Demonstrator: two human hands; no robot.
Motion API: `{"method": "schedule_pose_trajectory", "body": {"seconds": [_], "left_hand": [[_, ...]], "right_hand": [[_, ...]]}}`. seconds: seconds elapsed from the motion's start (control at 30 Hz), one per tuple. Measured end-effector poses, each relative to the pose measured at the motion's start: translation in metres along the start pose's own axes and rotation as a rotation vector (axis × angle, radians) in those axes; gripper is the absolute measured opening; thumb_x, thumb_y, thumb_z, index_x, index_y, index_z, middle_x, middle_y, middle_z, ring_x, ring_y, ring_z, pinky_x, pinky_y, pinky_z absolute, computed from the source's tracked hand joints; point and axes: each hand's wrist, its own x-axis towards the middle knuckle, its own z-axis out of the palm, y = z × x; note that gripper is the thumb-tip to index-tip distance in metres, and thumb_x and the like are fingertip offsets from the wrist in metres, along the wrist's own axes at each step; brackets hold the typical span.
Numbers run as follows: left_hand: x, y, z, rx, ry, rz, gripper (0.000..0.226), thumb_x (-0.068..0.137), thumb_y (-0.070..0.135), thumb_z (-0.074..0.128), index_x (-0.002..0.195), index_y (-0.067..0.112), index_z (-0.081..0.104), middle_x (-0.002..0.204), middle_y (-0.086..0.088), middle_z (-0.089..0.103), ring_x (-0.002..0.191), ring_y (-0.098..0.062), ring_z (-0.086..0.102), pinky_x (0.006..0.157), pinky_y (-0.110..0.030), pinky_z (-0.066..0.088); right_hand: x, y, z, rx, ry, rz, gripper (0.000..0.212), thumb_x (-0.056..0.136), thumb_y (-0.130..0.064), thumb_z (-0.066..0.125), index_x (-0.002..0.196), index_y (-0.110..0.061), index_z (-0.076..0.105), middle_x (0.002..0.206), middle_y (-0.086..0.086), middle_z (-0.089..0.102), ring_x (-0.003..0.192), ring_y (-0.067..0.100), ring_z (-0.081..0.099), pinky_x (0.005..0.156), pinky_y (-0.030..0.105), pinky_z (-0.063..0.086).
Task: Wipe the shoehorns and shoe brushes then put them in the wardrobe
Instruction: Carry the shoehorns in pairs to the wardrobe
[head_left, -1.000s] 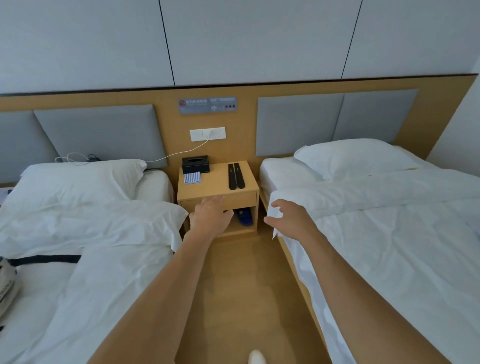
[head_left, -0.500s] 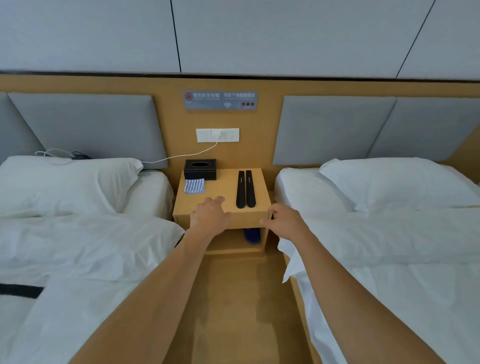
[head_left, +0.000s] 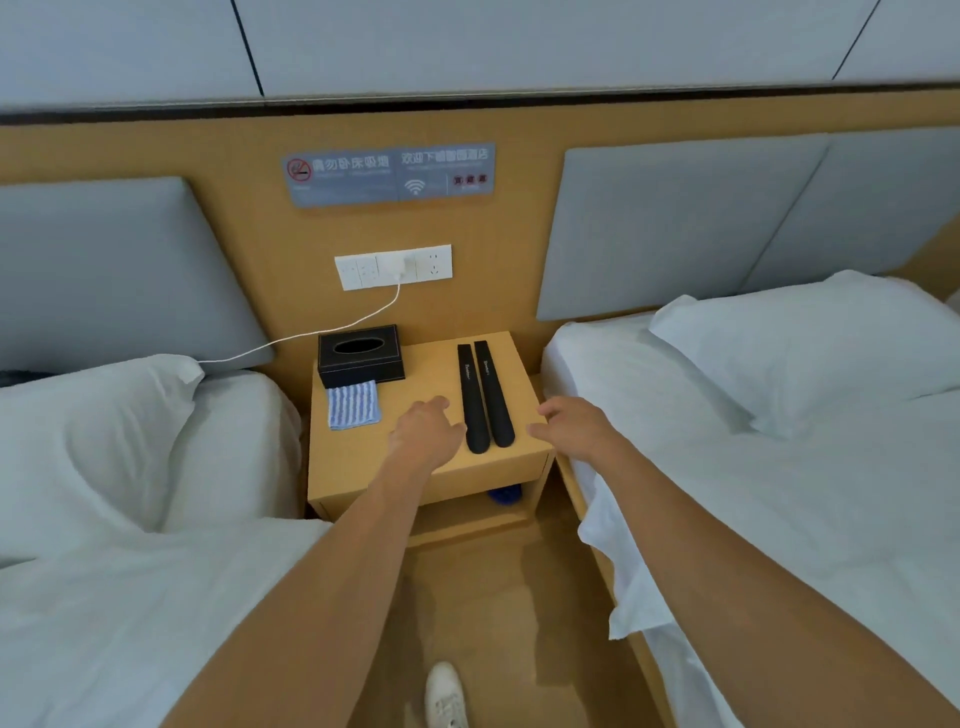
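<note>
Your white shoe (head_left: 444, 693) stands on the floor between two beds. Your left hand (head_left: 426, 431) and right hand (head_left: 569, 428) hover empty, fingers loosely spread, on either side of two black shoehorns (head_left: 484, 395) lying together on the bench (head_left: 363, 457). Farther back lie a striped cloth (head_left: 353, 405) and a black tissue box (head_left: 360, 354).

Nightstand (head_left: 363, 467) between beds, tissue box (head_left: 360, 355) behind cloth (head_left: 353, 405) (left), shoehorns (head_left: 485, 397) right
</note>
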Motion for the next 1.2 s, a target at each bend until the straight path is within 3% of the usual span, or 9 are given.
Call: {"method": "schedule_pose_trajectory", "body": {"seconds": [0.23, 0.37, 0.63, 0.83, 0.97, 1.1, 1.13, 1.2], "left_hand": [[0.101, -0.013, 0.013, 0.038, -0.156, -0.010, 0.053, 0.096, 0.041, 0.052, 0.143, 0.020, 0.040, 0.136, -0.009, 0.053, 0.122, -0.028, 0.052, 0.098, -0.039, 0.048], [0.144, -0.021, 0.033, 0.035, -0.239, -0.040, 0.054, 0.097, 0.040, 0.051, 0.145, 0.018, 0.039, 0.141, -0.009, 0.050, 0.125, -0.028, 0.050, 0.099, -0.037, 0.044], [0.231, -0.030, 0.082, -0.072, -0.352, -0.195, 0.057, 0.095, 0.038, 0.056, 0.145, 0.019, 0.038, 0.145, -0.008, 0.047, 0.130, -0.027, 0.047, 0.105, -0.037, 0.043], [0.301, -0.030, 0.129, -0.224, -0.392, -0.385, 0.055, 0.093, 0.038, 0.060, 0.142, 0.019, 0.042, 0.134, -0.006, 0.056, 0.119, -0.023, 0.053, 0.091, -0.026, 0.044], [0.337, -0.031, 0.163, -0.246, -0.365, -0.500, 0.056, 0.089, 0.037, 0.067, 0.136, 0.016, 0.046, 0.129, -0.009, 0.058, 0.113, -0.025, 0.057, 0.094, -0.033, 0.050], [0.360, -0.031, 0.190, -0.131, -0.347, -0.573, 0.054, 0.083, 0.042, 0.072, 0.123, 0.012, 0.051, 0.122, -0.010, 0.058, 0.108, -0.028, 0.060, 0.079, -0.033, 0.051], [0.364, -0.030, 0.195, -0.102, -0.348, -0.588, 0.055, 0.082, 0.044, 0.073, 0.120, 0.012, 0.052, 0.120, -0.011, 0.060, 0.105, -0.028, 0.061, 0.076, -0.032, 0.051], [0.370, -0.029, 0.204, -0.061, -0.337, -0.627, 0.055, 0.079, 0.046, 0.075, 0.117, 0.012, 0.054, 0.116, -0.010, 0.062, 0.101, -0.027, 0.063, 0.074, -0.033, 0.053]], "right_hand": [[0.088, -0.008, 0.018, 0.138, -0.051, 0.157, 0.043, 0.095, -0.038, 0.062, 0.134, -0.021, 0.057, 0.138, 0.002, 0.055, 0.126, 0.023, 0.052, 0.100, 0.033, 0.047], [0.134, 0.000, 0.032, 0.191, -0.125, 0.248, 0.042, 0.097, -0.035, 0.061, 0.135, -0.017, 0.056, 0.135, 0.006, 0.056, 0.124, 0.026, 0.054, 0.106, 0.043, 0.048], [0.255, 0.030, 0.053, 0.230, -0.219, 0.394, 0.040, 0.095, -0.035, 0.064, 0.126, -0.009, 0.062, 0.121, 0.012, 0.065, 0.113, 0.028, 0.062, 0.100, 0.043, 0.053], [0.345, 0.056, 0.083, 0.236, -0.288, 0.449, 0.040, 0.091, -0.034, 0.070, 0.125, -0.015, 0.062, 0.125, 0.008, 0.063, 0.116, 0.026, 0.060, 0.100, 0.043, 0.052], [0.393, 0.066, 0.108, 0.118, -0.277, 0.406, 0.033, 0.088, -0.035, 0.073, 0.113, -0.014, 0.064, 0.110, 0.005, 0.065, 0.099, 0.024, 0.063, 0.087, 0.035, 0.055], [0.423, 0.068, 0.129, -0.031, -0.257, 0.337, 0.034, 0.083, -0.039, 0.077, 0.095, -0.024, 0.049, 0.085, -0.005, 0.051, 0.072, 0.012, 0.048, 0.054, 0.020, 0.036], [0.427, 0.069, 0.133, -0.064, -0.243, 0.330, 0.037, 0.082, -0.039, 0.078, 0.094, -0.023, 0.046, 0.082, -0.006, 0.048, 0.069, 0.012, 0.046, 0.051, 0.020, 0.033], [0.433, 0.073, 0.142, -0.067, -0.208, 0.339, 0.038, 0.081, -0.035, 0.080, 0.093, -0.022, 0.046, 0.083, -0.005, 0.050, 0.074, 0.017, 0.051, 0.058, 0.023, 0.040]]}}
